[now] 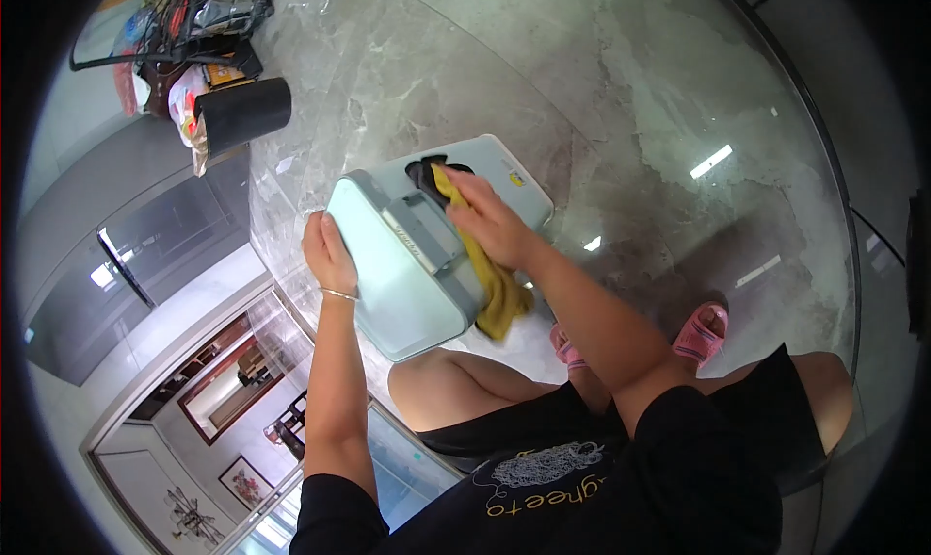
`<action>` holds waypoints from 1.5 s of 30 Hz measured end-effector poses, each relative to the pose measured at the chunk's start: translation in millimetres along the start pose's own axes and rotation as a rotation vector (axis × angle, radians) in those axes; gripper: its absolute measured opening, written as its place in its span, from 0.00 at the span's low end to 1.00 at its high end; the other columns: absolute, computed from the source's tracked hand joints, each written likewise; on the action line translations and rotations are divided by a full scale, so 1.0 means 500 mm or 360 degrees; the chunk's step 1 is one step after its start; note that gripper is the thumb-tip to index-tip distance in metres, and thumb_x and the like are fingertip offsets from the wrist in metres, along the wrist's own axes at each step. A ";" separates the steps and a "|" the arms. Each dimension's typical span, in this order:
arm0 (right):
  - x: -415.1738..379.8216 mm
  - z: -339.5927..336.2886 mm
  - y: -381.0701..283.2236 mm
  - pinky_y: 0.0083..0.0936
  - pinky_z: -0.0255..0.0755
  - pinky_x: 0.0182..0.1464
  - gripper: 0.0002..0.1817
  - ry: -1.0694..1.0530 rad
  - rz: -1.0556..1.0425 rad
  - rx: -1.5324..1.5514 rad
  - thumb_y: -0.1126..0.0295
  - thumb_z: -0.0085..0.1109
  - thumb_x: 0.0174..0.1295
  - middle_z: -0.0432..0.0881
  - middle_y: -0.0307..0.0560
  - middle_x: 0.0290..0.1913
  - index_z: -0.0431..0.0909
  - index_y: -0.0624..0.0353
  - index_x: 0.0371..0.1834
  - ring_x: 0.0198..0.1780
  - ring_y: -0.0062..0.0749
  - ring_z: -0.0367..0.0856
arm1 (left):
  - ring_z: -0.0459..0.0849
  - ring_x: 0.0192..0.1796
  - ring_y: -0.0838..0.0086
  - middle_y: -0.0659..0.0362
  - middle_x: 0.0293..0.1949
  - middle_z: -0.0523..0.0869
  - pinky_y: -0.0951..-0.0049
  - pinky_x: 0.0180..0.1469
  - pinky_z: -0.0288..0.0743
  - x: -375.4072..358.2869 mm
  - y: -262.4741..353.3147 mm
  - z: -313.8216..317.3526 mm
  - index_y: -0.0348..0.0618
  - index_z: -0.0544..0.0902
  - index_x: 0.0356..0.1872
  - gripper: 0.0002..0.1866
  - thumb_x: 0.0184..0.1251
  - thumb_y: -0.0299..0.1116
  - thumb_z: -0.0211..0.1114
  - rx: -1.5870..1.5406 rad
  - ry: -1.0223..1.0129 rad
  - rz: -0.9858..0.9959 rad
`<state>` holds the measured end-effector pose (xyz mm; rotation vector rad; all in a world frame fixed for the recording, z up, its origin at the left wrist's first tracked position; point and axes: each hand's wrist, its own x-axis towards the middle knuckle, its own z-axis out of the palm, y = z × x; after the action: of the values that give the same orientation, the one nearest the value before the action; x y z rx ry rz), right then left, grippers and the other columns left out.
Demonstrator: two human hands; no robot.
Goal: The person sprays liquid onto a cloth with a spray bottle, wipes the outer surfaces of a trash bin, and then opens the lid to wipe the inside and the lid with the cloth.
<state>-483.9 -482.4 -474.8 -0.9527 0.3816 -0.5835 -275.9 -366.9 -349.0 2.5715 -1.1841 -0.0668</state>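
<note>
A pale mint-green appliance (388, 274) stands on the floor in front of my knees, with a grey panel in its middle and a lighter part behind with a small yellow sticker. My left hand (330, 252) grips the left edge of its smooth front part. In my right hand (490, 220) is a yellow cloth (499, 298), pressed near a dark recess (427, 174) on the appliance's upper side. The cloth's loose end hangs down along the near right side. My right fingertips are partly hidden by the cloth.
Glossy grey marble floor (621, 99) surrounds the appliance. At the upper left are a black bin (242, 114) with bags and a rack of items (213, 16). Grey cabinets (175, 235) line the left. Pink slippers (700, 334) are on my feet.
</note>
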 end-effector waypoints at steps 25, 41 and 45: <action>-0.093 0.061 -0.095 0.41 0.57 0.66 0.19 0.0244 -0.0356 -0.0505 0.73 0.50 0.62 0.71 0.61 0.62 0.72 0.72 0.55 0.65 0.57 0.64 | 0.76 0.33 0.57 0.54 0.26 0.80 0.61 0.39 0.67 -0.026 0.029 0.005 0.42 0.78 0.28 0.17 0.70 0.43 0.52 0.0151 0.0112 0.0278; -0.097 0.059 -0.125 0.40 0.55 0.67 0.19 -0.0036 -0.0680 -0.0756 0.65 0.49 0.65 0.68 0.55 0.67 0.76 0.64 0.54 0.65 0.52 0.62 | 0.76 0.35 0.58 0.54 0.28 0.80 0.60 0.41 0.66 -0.022 0.038 0.005 0.42 0.78 0.28 0.21 0.73 0.47 0.48 0.0258 0.0050 0.0179; 0.046 0.033 -0.120 0.29 0.60 0.64 0.19 0.0141 0.0128 -0.0067 0.61 0.46 0.70 0.71 0.50 0.63 0.75 0.64 0.55 0.62 0.36 0.69 | 0.76 0.40 0.57 0.55 0.33 0.82 0.61 0.46 0.67 -0.026 0.038 0.009 0.43 0.81 0.33 0.17 0.71 0.45 0.52 0.0217 0.0237 0.0260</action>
<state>-474.4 -512.6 -416.4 -0.9493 0.5107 -0.5475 -299.0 -369.8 -348.8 2.5303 -1.3785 0.2451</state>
